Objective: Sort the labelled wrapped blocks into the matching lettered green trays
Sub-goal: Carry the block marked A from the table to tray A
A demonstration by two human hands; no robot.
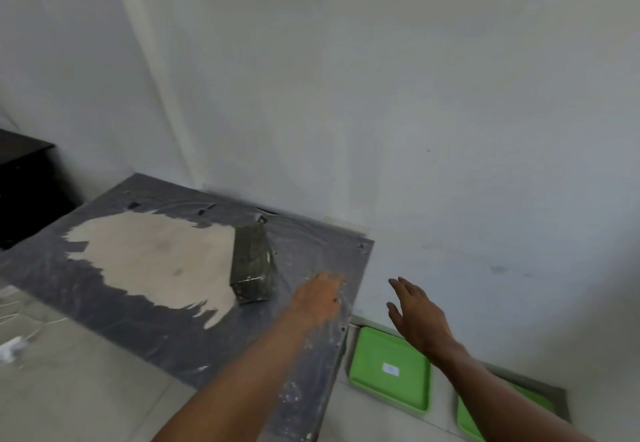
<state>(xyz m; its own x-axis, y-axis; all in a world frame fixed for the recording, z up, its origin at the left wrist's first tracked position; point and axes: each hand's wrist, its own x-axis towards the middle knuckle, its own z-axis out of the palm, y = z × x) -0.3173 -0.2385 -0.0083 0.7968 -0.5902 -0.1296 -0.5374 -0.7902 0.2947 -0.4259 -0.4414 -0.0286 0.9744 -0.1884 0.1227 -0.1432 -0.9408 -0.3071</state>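
Observation:
A dark wrapped block (254, 265) stands on a grey table (145, 330) whose middle is worn to a pale patch. My left hand (320, 294) reaches over the table's right side, just right of the block and apart from it; its fingers are blurred. My right hand (417, 315) hovers open, fingers spread, above a green tray (391, 389) with a small white label (391, 369) on the floor by the wall. A second green tray (467, 421) lies to its right, mostly hidden by my right forearm.
A white wall (381, 95) rises right behind the table and trays. A black cabinet (24, 185) stands at the far left. White cables and a plug (14, 344) lie on the pale floor at the lower left.

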